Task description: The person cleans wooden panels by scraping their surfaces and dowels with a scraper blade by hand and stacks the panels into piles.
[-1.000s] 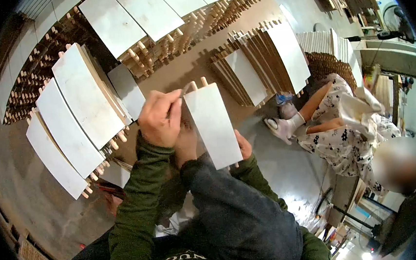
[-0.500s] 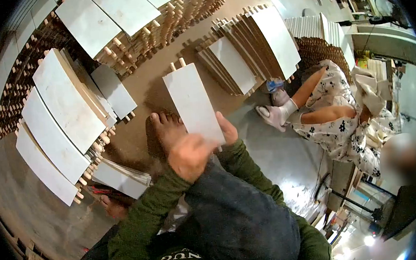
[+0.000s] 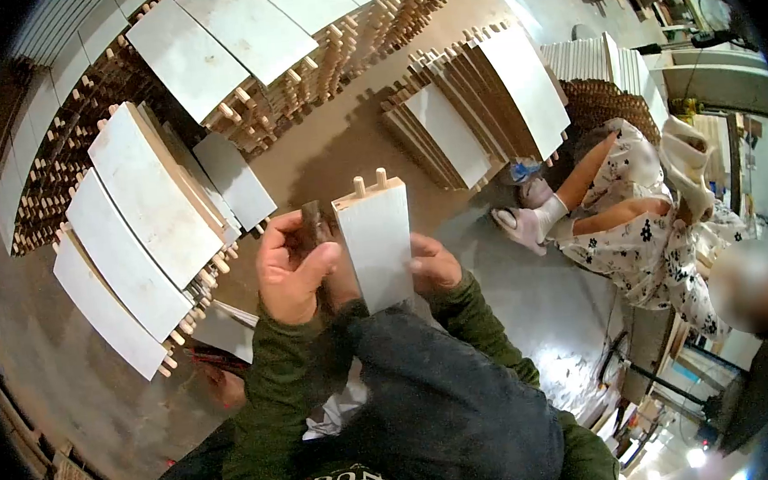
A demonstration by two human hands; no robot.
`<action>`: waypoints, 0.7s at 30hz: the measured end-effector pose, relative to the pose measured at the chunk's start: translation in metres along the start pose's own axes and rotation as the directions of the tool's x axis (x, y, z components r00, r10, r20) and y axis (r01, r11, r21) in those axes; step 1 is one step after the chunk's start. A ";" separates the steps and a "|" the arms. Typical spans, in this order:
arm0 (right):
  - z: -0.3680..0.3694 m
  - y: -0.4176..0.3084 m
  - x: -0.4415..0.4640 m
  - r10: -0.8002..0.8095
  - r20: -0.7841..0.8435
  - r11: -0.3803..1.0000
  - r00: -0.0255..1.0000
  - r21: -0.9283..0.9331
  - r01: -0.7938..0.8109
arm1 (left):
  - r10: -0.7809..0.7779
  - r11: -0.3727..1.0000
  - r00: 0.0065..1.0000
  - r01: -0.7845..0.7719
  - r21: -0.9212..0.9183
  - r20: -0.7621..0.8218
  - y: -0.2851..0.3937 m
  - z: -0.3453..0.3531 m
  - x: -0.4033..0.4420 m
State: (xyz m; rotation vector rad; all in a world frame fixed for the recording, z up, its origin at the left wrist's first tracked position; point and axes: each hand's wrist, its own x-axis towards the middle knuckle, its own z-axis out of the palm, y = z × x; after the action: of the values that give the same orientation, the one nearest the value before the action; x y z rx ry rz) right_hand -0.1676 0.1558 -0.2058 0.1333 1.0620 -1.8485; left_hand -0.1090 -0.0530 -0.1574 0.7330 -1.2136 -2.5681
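Note:
A white-faced wooden board (image 3: pixel 379 245) stands tilted above my lap, with two wooden dowels sticking out of its upper end. My right hand (image 3: pixel 434 261) grips its right edge, the thumb on the front face and the other fingers hidden behind. On the board's left side, my left hand (image 3: pixel 294 267) is curled around a small dark brown block (image 3: pixel 314 222), apart from the board. What kind of block it is, I cannot make out.
Curved white panels (image 3: pixel 115 261) with dowels lie stacked at left. A long stack of doweled boards (image 3: pixel 246 30) runs along the back, and more boards (image 3: pixel 521 94) stand at right. A seated person (image 3: pixel 618 231) in a flowered garment is close on the right.
The board has turned more upright and its doweled end has come nearer to me. My left hand has moved from the board's lower end to its left side, now showing the dark block.

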 end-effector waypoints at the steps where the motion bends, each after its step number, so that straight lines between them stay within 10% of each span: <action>1: -0.001 0.000 0.000 0.001 0.003 1.000 1.000 -0.001 -0.001 | 0.051 0.998 0.999 -0.051 0.037 0.003 -0.002 0.006 0.000; 16: 0.005 -0.004 0.004 -0.086 0.072 0.986 0.994 -0.134 0.095 | 0.068 0.995 0.996 -0.063 0.080 -0.057 -0.006 0.010 0.002; 20: -0.001 0.002 0.026 -0.413 -0.135 0.889 0.901 -0.273 0.366 | 0.007 0.999 0.996 -0.003 0.036 -0.094 -0.006 0.009 0.004; 21: -0.010 0.003 0.024 -0.326 -0.044 0.944 0.944 0.037 0.327 | 0.013 0.999 0.996 -0.010 0.033 -0.087 -0.009 0.005 0.005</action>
State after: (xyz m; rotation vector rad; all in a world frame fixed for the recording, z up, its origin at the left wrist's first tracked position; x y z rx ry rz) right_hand -0.1811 0.1463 -0.2263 0.0175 1.1217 -2.1754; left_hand -0.1156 -0.0457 -0.1634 0.8329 -1.2322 -2.4845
